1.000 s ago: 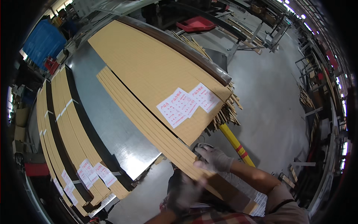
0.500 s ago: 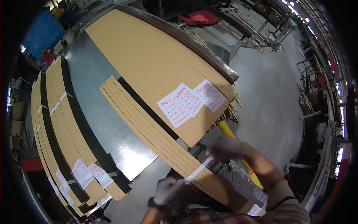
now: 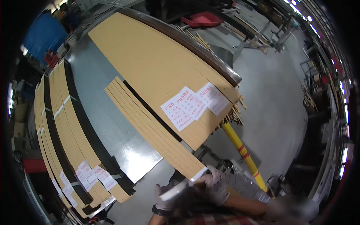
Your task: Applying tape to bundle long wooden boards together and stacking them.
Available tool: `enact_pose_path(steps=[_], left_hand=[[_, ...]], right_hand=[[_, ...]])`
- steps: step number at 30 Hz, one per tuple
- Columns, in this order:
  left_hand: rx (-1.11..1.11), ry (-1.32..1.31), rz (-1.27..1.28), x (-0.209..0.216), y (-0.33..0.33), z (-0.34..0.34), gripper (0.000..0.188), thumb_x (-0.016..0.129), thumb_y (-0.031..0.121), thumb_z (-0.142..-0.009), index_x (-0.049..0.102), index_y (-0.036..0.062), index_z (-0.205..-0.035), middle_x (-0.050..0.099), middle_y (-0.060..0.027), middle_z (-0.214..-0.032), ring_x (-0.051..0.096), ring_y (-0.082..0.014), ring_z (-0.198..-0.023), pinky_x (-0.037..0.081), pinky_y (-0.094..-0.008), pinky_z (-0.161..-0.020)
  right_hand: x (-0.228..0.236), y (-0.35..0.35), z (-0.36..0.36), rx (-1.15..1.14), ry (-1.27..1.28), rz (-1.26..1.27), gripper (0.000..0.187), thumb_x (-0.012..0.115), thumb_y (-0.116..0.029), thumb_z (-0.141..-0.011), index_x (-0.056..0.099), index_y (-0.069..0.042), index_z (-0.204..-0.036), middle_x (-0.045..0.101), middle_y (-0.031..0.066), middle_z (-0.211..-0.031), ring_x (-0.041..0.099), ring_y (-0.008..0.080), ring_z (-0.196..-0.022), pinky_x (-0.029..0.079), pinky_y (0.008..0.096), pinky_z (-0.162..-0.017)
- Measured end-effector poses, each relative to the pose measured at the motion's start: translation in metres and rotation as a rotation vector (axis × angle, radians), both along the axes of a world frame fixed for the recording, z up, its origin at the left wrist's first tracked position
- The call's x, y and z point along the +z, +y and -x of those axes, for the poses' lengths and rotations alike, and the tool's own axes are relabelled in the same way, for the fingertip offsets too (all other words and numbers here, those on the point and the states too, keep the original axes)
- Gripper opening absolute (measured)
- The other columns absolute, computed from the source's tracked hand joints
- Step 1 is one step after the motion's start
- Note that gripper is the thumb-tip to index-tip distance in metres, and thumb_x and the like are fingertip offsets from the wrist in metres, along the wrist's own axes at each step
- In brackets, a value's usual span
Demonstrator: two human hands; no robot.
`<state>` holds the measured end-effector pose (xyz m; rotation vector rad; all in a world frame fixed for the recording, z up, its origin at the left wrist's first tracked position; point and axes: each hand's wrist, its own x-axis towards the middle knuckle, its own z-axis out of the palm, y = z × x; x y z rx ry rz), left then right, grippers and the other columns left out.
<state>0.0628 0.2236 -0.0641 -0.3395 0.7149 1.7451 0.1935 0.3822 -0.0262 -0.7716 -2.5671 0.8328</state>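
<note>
Left hand (image 3: 164, 198) pinching white tape (image 3: 174, 191).
Right hand (image 3: 216, 184): fingers bent at the tan strip stack's (image 3: 152, 131) edge (grip unclear), ahead of left fingers; both hands angled inward.

Head view: left one of two wide fisheye cameras worn on the person's head, upright, looking steeply down and ahead.
Low foreground: pale-gloved left grip (image 3: 163, 202) and pale-gloved right grip (image 3: 217, 187), near the lens, seen from above.
Grey metal counter (image 3: 101, 97): viewed obliquely, receding toward the upper left.
Smooth grey floor (image 3: 270, 93): looked down on, at right.
Rim: dark and round, bending the long brown flat-faced bundles (image 3: 69, 131) at left into curves.
</note>
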Motion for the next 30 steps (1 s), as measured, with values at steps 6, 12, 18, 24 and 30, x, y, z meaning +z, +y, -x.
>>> enact_pose_path(steps=[6,12,18,24,30], left_hand=[[-0.268,1.101,0.446,0.032,0.070,-0.009,0.031,0.056,0.029,-0.097,0.065,0.0001,-0.096,0.065,-0.0050,-0.087,0.055,-0.0084,-0.080,0.047,-0.0288,-0.067],[-0.143,1.531,0.742,0.021,0.072,0.004,0.093,0.072,0.030,-0.086,0.013,-0.0053,-0.149,0.045,-0.0211,-0.137,0.043,-0.0222,-0.126,0.037,-0.0340,-0.102],[-0.280,0.851,0.462,0.020,0.075,0.008,0.116,0.079,0.047,-0.075,0.002,-0.0017,-0.148,0.047,-0.0249,-0.134,0.049,-0.0296,-0.124,0.041,-0.0349,-0.102],[-0.312,0.919,0.486,-0.006,0.065,-0.009,0.063,0.063,0.026,-0.088,0.034,-0.0018,-0.137,0.050,-0.0242,-0.131,0.053,-0.0369,-0.119,0.043,-0.0400,-0.099],[-0.545,1.299,0.598,0.022,0.057,-0.027,0.065,0.053,0.041,-0.094,0.030,-0.0025,-0.136,0.058,-0.0243,-0.114,0.058,-0.0378,-0.104,0.046,-0.0433,-0.089]], right_hand=[[0.070,0.042,0.034,0.402,0.156,0.064,0.044,0.072,-0.023,-0.074,0.056,-0.006,-0.112,0.063,0.0147,-0.092,0.063,0.0324,-0.081,0.050,0.0424,-0.076],[0.083,0.123,0.071,0.792,-1.045,0.063,0.014,0.059,-0.022,-0.083,0.068,-0.012,-0.084,0.070,0.0099,-0.085,0.069,0.0275,-0.081,0.052,0.0411,-0.067],[-0.042,0.112,0.012,0.142,-0.642,0.202,0.012,0.061,-0.014,-0.084,0.066,-0.010,-0.094,0.069,0.0112,-0.083,0.068,0.0333,-0.079,0.052,0.0457,-0.071],[-0.036,0.094,0.037,0.206,-0.210,0.492,0.051,0.037,-0.047,-0.097,0.061,-0.002,-0.095,0.062,0.0200,-0.096,0.061,0.0385,-0.089,0.049,0.0449,-0.080],[0.037,0.102,0.033,0.629,-1.073,0.137,0.070,0.037,-0.061,-0.093,0.048,0.000,-0.127,0.059,0.0238,-0.111,0.057,0.0364,-0.110,0.042,0.0492,-0.093]])
